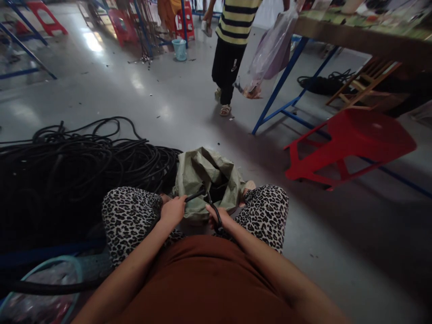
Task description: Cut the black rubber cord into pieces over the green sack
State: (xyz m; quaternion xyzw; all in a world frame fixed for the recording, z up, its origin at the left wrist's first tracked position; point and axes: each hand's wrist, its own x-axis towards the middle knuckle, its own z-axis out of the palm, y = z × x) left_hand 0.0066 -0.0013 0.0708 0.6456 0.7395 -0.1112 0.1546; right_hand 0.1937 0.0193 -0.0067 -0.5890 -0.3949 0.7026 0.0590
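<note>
Gripping short black cable piece (pixel 199 194), left hand (pixel 173 210) closes around its near end; right hand (pixel 218 217) closes on dark tool, probably cutter (pixel 213 208), meeting cable between knees. Cable piece hangs just above open mouth of green sack (pixel 202 173) on floor (pixel 151 99). Big black cable heap (pixel 67 166) lies at left, touching sack. By my judgement, work is far from finished: heap large, sack content not visible. Red stool (pixel 354 139) and walking person (pixel 232 40) stay well apart.

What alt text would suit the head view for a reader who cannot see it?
A seated person's left hand and right hand grip a short black cable piece over an open grey-green woven sack between leopard-print knees. A big heap of black cable lies to the left, a tipped red plastic stool to the right.
</note>
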